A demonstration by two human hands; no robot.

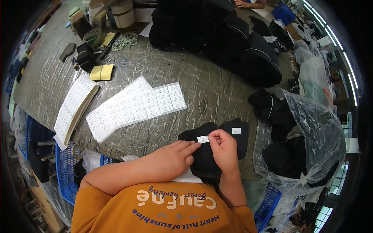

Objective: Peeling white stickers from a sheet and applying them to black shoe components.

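Observation:
A small white printed label [203,139] lies against a dark fabric piece [204,157] at the table's near edge. My right hand [224,149] pinches the label's right end between thumb and fingertips. From the left, my left hand [176,157] reaches over with its fingers stretched out, the fingertips at the label's left edge. Just to the right, another dark fabric piece [241,143] bears a similar white label [236,131] near its top. Overlapping sheets of white labels [136,106] lie to the left, beyond my left forearm.
A thick notebook [74,110] and a yellow pad [101,72] lie on the left. Tied black fabric bundles [244,48] are piled at the back. A clear plastic bag [311,132] holds black fabric on the right. Behind the pile, another person's hand [243,4] shows.

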